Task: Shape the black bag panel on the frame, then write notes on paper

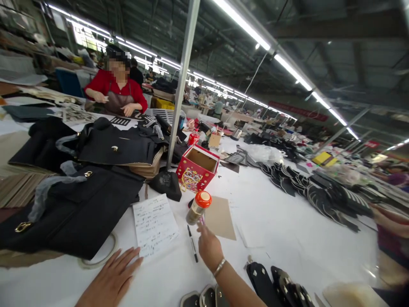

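My left hand (115, 273) lies flat on the white table, fingers spread, its fingertips at the lower corner of a handwritten sheet of paper (155, 224). My right hand (209, 247), a bracelet at its wrist, is closed just below a clear jar (194, 213) with an orange lid (203, 199). A thin pinkish thing shows at its fingertips, too small to make out. Between the two hands lies a black-and-clear pen (192, 244). A tan card (220, 217) rests on the table behind my right hand.
Black bags (73, 204) are piled at left, by a roll of tape (99, 253). A red box (198, 168) stands near a metal pole (182, 85). Black strap pieces (262, 277) lie at front right, more cut pieces (300, 183) beyond. A person in red (116, 91) works opposite.
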Motion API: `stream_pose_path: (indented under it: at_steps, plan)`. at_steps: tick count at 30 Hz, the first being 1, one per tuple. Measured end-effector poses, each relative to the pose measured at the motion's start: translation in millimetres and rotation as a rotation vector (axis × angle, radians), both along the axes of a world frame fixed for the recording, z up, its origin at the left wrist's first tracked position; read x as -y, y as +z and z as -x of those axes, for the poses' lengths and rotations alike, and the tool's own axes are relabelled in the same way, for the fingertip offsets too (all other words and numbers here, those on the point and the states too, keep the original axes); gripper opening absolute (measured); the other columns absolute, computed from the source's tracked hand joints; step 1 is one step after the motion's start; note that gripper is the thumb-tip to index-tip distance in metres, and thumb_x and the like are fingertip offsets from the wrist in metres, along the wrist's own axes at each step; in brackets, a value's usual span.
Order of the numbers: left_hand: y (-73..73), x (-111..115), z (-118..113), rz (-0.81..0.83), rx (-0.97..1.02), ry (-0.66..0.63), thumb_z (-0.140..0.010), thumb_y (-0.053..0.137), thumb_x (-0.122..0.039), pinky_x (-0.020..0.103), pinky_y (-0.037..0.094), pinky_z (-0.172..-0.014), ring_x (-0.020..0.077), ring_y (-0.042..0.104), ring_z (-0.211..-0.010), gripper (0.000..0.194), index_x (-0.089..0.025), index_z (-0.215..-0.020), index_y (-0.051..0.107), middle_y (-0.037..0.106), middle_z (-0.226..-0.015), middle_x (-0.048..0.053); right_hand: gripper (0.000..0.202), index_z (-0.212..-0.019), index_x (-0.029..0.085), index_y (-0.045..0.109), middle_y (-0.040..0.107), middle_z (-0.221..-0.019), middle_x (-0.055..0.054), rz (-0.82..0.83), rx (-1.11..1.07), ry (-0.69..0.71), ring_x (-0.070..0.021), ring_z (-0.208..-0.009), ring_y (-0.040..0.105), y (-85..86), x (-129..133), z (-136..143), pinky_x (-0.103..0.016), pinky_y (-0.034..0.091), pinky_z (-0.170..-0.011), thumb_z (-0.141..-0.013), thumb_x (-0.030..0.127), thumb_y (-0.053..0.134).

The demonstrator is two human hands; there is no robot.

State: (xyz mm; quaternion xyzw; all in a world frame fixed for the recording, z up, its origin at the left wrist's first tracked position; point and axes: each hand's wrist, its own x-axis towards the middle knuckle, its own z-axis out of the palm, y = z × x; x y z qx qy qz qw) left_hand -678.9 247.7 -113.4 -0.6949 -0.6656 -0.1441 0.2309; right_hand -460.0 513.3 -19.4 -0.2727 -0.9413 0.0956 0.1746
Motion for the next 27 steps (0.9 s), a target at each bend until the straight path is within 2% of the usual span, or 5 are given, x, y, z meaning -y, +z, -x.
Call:
stream_pose_path:
  at_steps: [3,11,15,22,27]
  plan:
    - [0.9,-1,0,-0.012,0.011,-0.018,-0.084,0.050,-0.032,0.038,0.009,-0.114,0.0188,0.043,-0.124,0.051,-0.023,-0.134,0.042,0.045,-0.138,0.004,0.057,-0.125,0.013,0.038,0.062,-0.107,-0.015,0.218,-0.349,-0.314,-0.0215,-0.085,0.064,5.1,-18,3,-0.033,0.053,-0.070,-0.076,0.031,0.059]
    - [0.6,2,-2,0.128,0.128,0.032,-0.088,0.045,-0.033,0.040,0.025,-0.109,0.0204,0.041,-0.126,0.062,-0.015,-0.143,0.021,0.044,-0.138,0.009,0.067,-0.111,0.013,0.047,0.067,-0.093,-0.013,0.479,-0.547,-0.459,-0.0262,-0.082,0.065,-1.5,-36,87,-0.038,0.052,-0.072,-0.059,0.046,0.072]
    - [1.8,2,-3,0.150,0.147,0.048,-0.088,0.043,-0.030,0.042,0.028,-0.108,0.0216,0.040,-0.127,0.065,-0.013,-0.144,0.013,0.042,-0.139,0.012,0.056,-0.100,0.012,0.055,0.069,-0.087,-0.013,0.473,-0.649,-0.461,-0.0264,-0.079,0.065,32.5,-39,87,-0.039,0.052,-0.072,-0.058,0.043,0.074]
    - [-3.1,7,-6,0.133,0.245,0.074,-0.088,0.044,-0.030,0.041,0.034,-0.105,0.0208,0.044,-0.124,0.069,-0.022,-0.145,0.007,0.043,-0.139,0.010,0.036,-0.098,0.017,0.066,0.070,-0.093,-0.009,0.531,-0.724,-0.156,-0.0255,-0.084,0.066,160.9,27,-28,-0.036,0.056,-0.072,-0.068,0.036,0.070]
    - [-1.5,-6,-12,0.019,0.255,0.136,-0.088,0.039,-0.029,0.042,0.055,-0.081,0.0270,0.060,-0.104,0.075,-0.023,-0.144,-0.011,0.062,-0.117,0.011,0.046,-0.100,0.031,0.069,0.070,-0.083,-0.009,0.411,-0.821,-0.320,-0.0360,-0.081,0.066,169.9,100,-134,-0.047,0.059,-0.062,-0.055,0.041,0.072]
